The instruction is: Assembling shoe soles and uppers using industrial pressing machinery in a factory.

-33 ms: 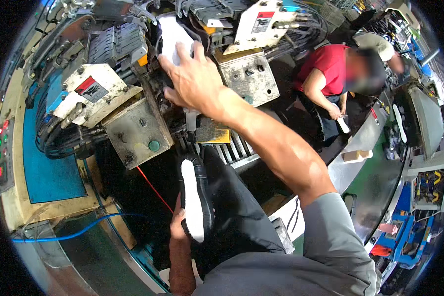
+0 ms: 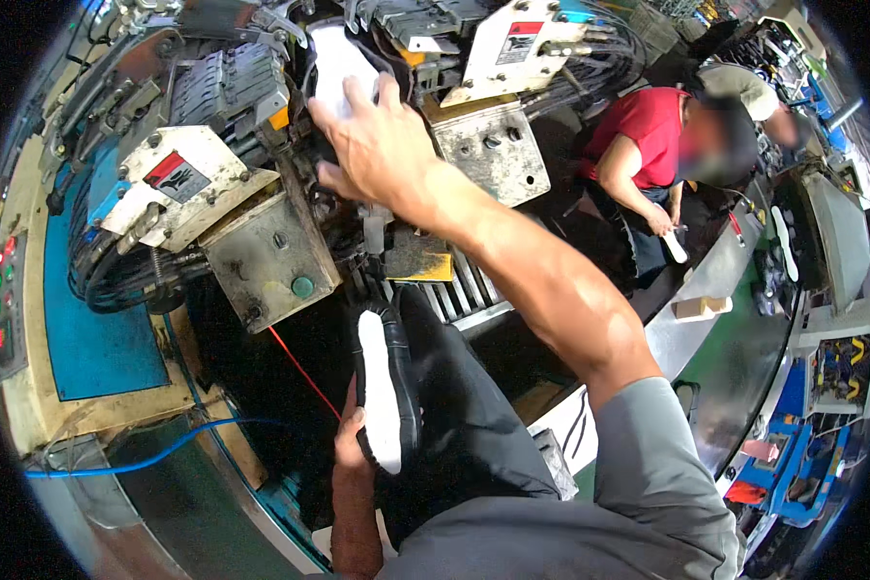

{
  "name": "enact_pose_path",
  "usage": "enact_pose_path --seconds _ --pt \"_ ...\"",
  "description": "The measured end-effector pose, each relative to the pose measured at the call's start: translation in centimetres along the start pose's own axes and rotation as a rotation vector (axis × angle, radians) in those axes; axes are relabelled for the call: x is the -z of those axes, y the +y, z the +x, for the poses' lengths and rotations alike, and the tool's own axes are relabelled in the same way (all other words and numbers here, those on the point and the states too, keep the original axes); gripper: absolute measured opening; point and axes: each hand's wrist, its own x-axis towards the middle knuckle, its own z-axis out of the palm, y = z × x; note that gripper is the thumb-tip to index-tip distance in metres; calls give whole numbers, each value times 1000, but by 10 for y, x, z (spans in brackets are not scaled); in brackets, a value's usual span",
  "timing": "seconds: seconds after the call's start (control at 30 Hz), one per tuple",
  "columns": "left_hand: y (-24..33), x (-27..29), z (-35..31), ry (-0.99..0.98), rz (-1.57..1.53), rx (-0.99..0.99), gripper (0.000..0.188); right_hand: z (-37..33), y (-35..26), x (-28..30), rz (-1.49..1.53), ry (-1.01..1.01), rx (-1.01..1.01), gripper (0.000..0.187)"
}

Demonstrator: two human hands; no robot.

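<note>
In my left hand (image 2: 350, 440) is a black shoe upper (image 2: 381, 401) with a white underside turned up, gripped by its lower left edge above my leg. The thumb shows; the other fingers are hidden behind it. Another black shoe upper (image 2: 340, 66), also white side up, sits between the clamping parts of a machine (image 2: 230, 89). Over its near part lies my right hand (image 2: 372, 140), its fingers spread and touching the white surface. That hand covers the near end of this upper.
White guard plates (image 2: 181, 179) with warning labels and black hoses flank the machine's middle. A control panel (image 2: 7, 300) with lit buttons is at far left. To the right, a person in red (image 2: 638, 140) holds a shoe piece beside a metal-edged bench (image 2: 691, 324). A blue hose (image 2: 178, 442) runs lower left.
</note>
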Motion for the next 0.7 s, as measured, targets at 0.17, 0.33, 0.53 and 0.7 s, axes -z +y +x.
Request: enact_pose_path --seconds 0.17,0.33,0.53,0.7 --pt "1 9 31 101 66 33 91 46 7 2 38 -98 5 68" --pt "-4 37 52 15 2 67 92 49 6 1 23 47 28 66" --pt "-12 44 52 29 -20 77 95 61 -7 20 -60 -113 21 65" --pt "23 -16 36 76 83 -31 106 14 -1 16 95 -79 160 55"
